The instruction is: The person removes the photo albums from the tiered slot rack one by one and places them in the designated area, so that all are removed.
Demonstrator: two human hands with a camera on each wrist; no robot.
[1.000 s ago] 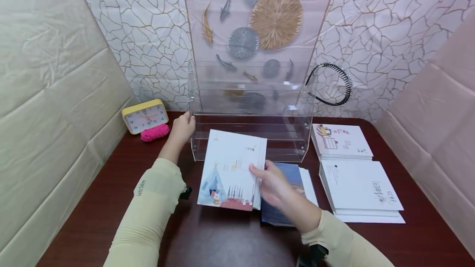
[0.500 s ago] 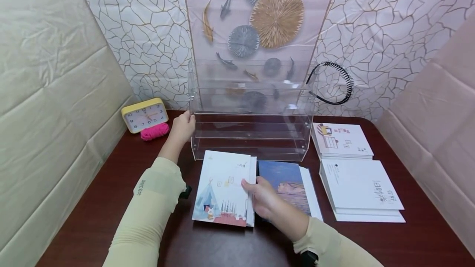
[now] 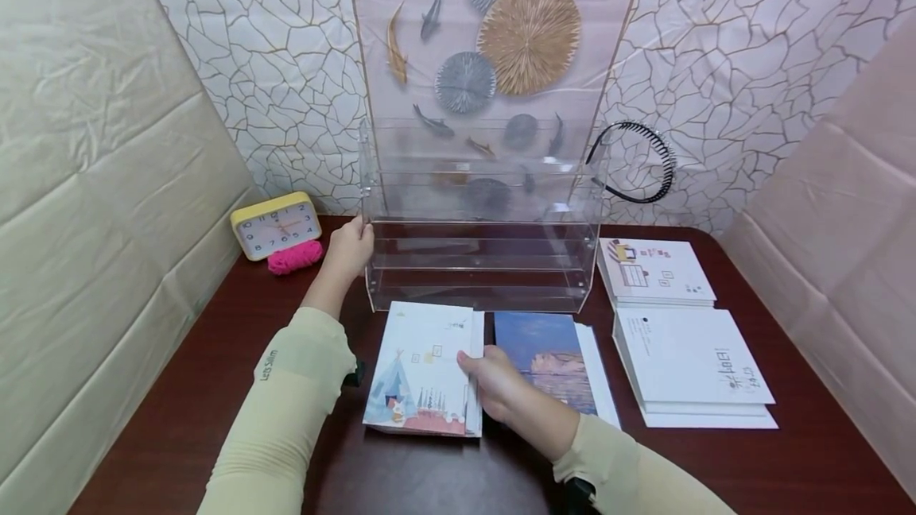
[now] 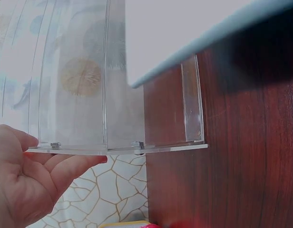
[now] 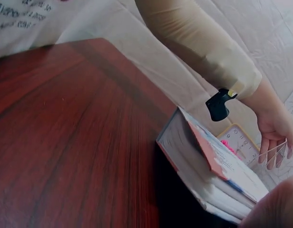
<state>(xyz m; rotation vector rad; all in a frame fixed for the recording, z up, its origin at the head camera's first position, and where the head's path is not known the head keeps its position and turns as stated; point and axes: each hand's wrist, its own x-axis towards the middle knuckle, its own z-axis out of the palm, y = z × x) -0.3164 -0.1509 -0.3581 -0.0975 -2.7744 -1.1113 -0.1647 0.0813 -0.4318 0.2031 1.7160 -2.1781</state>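
Observation:
My left hand (image 3: 348, 249) grips the left side panel of a clear acrylic rack (image 3: 479, 293); in the left wrist view the thumb and fingers (image 4: 73, 170) lie on opposite sides of the panel's edge. With my right hand (image 3: 501, 384) I hold a thick white book (image 3: 418, 368) by its right edge, thumb on the cover. A blue tent is drawn on that cover. The right wrist view shows its page edges (image 5: 194, 183) low over the table. Just right of it lies a blue book (image 3: 537, 348), partly hidden by my right hand and forearm.
White books (image 3: 697, 360) lie at the right, with another white stack (image 3: 657, 272) behind them. A yellow clock (image 3: 277, 226) and pink yarn (image 3: 295, 257) sit at the back left. A black headband (image 3: 667, 173) hangs at the rack's right side.
My right hand has brought the white book down toward the table, nearer me and slightly left, uncovering more of the blue book. The left hand stays on the rack.

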